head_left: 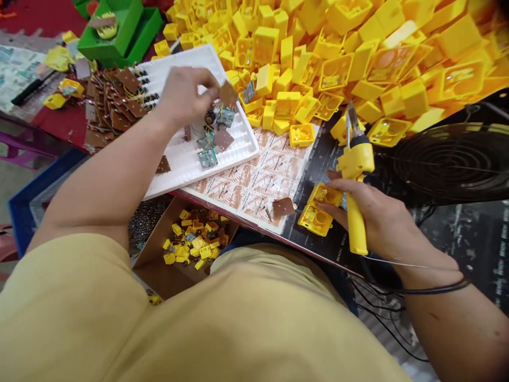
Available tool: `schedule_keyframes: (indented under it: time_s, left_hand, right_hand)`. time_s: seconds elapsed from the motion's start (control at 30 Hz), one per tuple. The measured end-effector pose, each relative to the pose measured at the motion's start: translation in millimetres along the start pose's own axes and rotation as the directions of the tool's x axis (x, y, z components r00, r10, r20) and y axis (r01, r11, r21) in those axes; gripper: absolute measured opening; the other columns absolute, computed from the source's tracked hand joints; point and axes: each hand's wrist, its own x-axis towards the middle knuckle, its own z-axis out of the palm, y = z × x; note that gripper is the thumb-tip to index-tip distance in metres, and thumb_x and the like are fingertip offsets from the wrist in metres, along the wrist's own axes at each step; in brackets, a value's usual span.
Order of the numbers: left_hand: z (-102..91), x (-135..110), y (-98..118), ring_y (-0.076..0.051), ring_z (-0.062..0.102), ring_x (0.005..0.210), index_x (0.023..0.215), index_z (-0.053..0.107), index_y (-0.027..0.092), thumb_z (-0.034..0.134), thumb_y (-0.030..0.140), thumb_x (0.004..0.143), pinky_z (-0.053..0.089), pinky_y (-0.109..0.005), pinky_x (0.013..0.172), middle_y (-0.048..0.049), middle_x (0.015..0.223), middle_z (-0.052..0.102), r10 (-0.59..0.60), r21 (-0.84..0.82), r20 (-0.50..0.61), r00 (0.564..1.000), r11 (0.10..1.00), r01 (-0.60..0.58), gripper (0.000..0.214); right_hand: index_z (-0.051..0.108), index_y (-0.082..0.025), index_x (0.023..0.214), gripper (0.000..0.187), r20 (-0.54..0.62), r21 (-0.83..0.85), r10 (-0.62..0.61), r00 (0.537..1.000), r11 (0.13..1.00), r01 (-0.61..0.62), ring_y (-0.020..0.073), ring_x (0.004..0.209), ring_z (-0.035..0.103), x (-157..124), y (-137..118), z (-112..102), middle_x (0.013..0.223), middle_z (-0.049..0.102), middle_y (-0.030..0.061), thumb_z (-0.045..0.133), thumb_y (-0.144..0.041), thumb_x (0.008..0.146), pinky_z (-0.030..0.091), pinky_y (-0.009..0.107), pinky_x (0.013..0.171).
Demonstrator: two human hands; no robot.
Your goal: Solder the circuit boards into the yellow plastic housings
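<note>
Head view, the sole view.

Item: left hand (186, 98), blurred, above a ribbed white foam tray (238, 158). Grip: narrow, thumb and finger pinching a thin brown square board (228, 94).

Item: small green circuit boards (208, 158), wired, on the tray below that hand.

Item: right hand (369, 204). Grip: closed around a yellow plastic soldering gun (357, 212), metal tip pointing away from the body; fingertips also on an open yellow plastic casing (316, 218), which lies on the bench near its front edge.

Item: second brown square board (283, 207), just beside the casing, on a printed brown-and-white sheet (266, 178).

Item: heap of yellow plastic casings (294, 58), behind the sheet.

Item: pile of brown boards (113, 103), left of the tray.

Step in hand, as judged: picking up or sorting a board while gun and casing stay by. The next move calls for a secure pinch, wires untangled, and the tip clear of fingers.
</note>
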Motion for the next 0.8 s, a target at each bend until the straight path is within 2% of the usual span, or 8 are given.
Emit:
schedule_keyframes:
  time_s: [0.1,0.2,0.27,0.37,0.5,0.57,0.7,0.8]
  left_hand:
    - [-7.8,3.0,19.8,-0.022,0.074,0.079,0.086,0.077,0.027,0.072,0.061,0.088,0.059,-0.045,0.079,-0.0023,0.087,0.080,-0.023,-0.403,-0.055,0.998,0.915,-0.001,0.034]
    - [-8.7,-3.5,63.3,-0.020,0.072,0.069,0.080,0.078,0.025,0.085,0.045,0.080,0.060,-0.041,0.074,-0.0027,0.080,0.079,0.102,-0.695,0.159,0.982,0.718,0.038,0.021]
    - [-0.3,-12.8,94.9,-0.016,0.069,0.062,0.080,0.077,0.019,0.080,0.028,0.084,0.057,-0.035,0.066,-0.0041,0.072,0.077,0.191,-0.717,0.379,0.905,0.679,0.157,0.011]
    - [19.2,-28.7,133.0,-0.014,0.067,0.057,0.082,0.077,0.017,0.071,0.011,0.086,0.050,-0.027,0.059,-0.0012,0.062,0.071,0.294,-0.628,0.642,0.708,0.732,0.265,0.010]
    - [32.8,-42.2,156.6,-0.012,0.064,0.053,0.080,0.077,0.018,0.069,0.015,0.088,0.048,-0.024,0.057,0.0027,0.057,0.066,0.400,-0.618,0.717,0.571,0.744,0.254,0.012]
    - [32.3,-45.3,157.2,-0.013,0.066,0.057,0.085,0.077,0.018,0.069,0.021,0.091,0.052,-0.025,0.061,0.0025,0.062,0.067,0.426,-0.655,0.702,0.572,0.702,0.281,0.011]
    - [38.3,-56.6,145.3,-0.017,0.074,0.084,0.112,0.076,0.019,0.076,0.030,0.090,0.061,-0.032,0.081,-0.0032,0.095,0.077,0.386,-0.776,0.597,0.704,0.502,0.382,0.024]
    - [55.0,-76.4,138.7,-0.019,0.075,0.098,0.125,0.073,0.020,0.077,0.033,0.090,0.063,-0.035,0.089,-0.0071,0.115,0.077,0.384,-0.841,0.512,0.768,0.407,0.357,0.038]
  right_hand:
    - [0.059,-0.022,0.126,0.031,-0.064,0.001,-0.009,0.998,1.000,0.009,0.0248,0.099,0.078,1.7,-5.2,-2.2,0.119,0.077,0.0123,0.069,-0.035,0.099,0.068,0.038,0.088]
    - [0.058,-0.025,0.128,0.039,-0.189,-0.023,0.015,0.982,1.000,-0.020,0.0220,0.105,0.077,7.8,-14.9,-8.6,0.124,0.076,0.0100,0.076,-0.026,0.094,0.067,0.033,0.091]
    - [0.057,-0.026,0.130,0.047,-0.271,-0.005,0.028,0.962,1.000,-0.030,0.0225,0.116,0.074,13.1,-23.1,-14.3,0.129,0.074,0.0095,0.081,-0.022,0.089,0.065,0.034,0.096]
    - [0.056,-0.025,0.129,0.051,-0.305,0.076,0.028,0.952,0.997,-0.005,0.0270,0.131,0.067,17.2,-35.4,-20.9,0.142,0.067,0.0127,0.084,-0.022,0.086,0.062,0.040,0.106]
    - [0.058,-0.028,0.127,0.047,-0.300,0.150,0.137,0.944,0.984,-0.095,0.0222,0.109,0.076,9.8,-45.9,-19.8,0.128,0.075,0.0042,0.081,-0.018,0.088,0.065,0.033,0.095]
    - [0.060,-0.032,0.124,0.042,-0.333,0.231,0.262,0.906,0.954,-0.192,0.0184,0.095,0.078,3.2,-47.5,-17.1,0.114,0.078,-0.0022,0.079,-0.018,0.089,0.066,0.028,0.086]
    - [0.057,-0.030,0.118,0.037,-0.259,0.517,0.501,0.826,0.794,-0.320,0.0193,0.102,0.078,-3.7,-47.3,-15.0,0.113,0.075,-0.0019,0.080,-0.023,0.089,0.067,0.026,0.080]
    - [0.054,-0.029,0.117,0.041,-0.245,0.669,0.549,0.799,0.692,-0.270,0.0185,0.115,0.074,-0.4,-50.0,-14.8,0.122,0.074,-0.0003,0.081,-0.021,0.087,0.065,0.020,0.073]
